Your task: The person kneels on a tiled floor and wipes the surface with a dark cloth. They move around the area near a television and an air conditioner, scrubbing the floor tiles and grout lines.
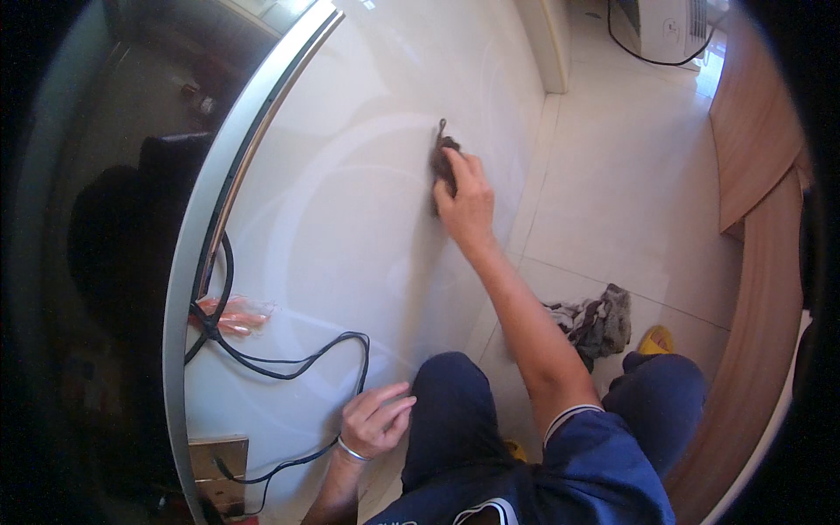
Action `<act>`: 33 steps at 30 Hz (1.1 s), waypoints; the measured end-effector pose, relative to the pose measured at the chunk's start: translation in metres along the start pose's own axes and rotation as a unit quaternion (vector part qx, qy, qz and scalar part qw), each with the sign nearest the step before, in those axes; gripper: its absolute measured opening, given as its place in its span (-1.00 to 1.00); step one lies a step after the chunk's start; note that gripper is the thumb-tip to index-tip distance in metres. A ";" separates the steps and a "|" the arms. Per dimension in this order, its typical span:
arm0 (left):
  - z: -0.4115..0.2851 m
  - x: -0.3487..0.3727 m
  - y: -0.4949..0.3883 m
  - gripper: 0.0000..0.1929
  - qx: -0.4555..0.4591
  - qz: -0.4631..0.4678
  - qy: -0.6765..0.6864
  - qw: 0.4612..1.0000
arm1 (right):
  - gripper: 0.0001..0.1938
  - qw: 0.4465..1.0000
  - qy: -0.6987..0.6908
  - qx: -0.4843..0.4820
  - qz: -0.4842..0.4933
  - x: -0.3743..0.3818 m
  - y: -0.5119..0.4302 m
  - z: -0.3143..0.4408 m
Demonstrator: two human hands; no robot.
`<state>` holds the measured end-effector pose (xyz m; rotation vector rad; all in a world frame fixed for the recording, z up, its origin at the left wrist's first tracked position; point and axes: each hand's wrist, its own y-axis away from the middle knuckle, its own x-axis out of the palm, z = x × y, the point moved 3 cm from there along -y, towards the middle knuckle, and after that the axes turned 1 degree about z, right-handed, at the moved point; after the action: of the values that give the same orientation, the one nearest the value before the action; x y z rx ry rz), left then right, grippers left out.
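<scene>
My right hand [467, 195] holds a dark, crumpled cloth [445, 164] against the pale, glossy wall panel [341, 216]. Nearer my body, my left hand [375, 420] is raised beside my knee, its fingers loosely bent and apart with nothing in them; a metal bangle circles its wrist. Black cables [289, 374] run down beside this hand. A heap of grey and dark cloths [594, 321] lies on the floor tiles, partly behind my right forearm.
A large dark glass screen with a silver frame [180, 262] stands at left. Beside it are a pinkish plastic bundle [239, 316] and a metallic wall plate [226, 466]. Curved wooden furniture [768, 262] borders the right. A white appliance [669, 29] with a black cord stands at upper right.
</scene>
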<state>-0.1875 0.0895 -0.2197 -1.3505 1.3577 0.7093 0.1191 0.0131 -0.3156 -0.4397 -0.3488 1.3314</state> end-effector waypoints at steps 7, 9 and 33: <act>0.001 0.006 -0.005 -0.80 -0.003 0.001 0.006 1.000 | -0.56 0.996 0.051 0.033 0.067 -0.018 0.008 0.004; 0.003 0.009 -0.005 -0.80 0.001 0.003 0.006 1.000 | -0.52 0.995 -0.010 -0.086 0.046 -0.014 0.017 0.042; 0.013 0.017 0.012 -0.80 -0.029 0.019 0.026 0.999 | -0.56 0.999 -0.042 -0.022 0.023 -0.001 -0.041 0.021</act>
<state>-0.1930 0.0980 -0.2418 -1.4011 1.4169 0.7479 0.1438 0.0069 -0.2765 -0.4309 -0.4416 1.3914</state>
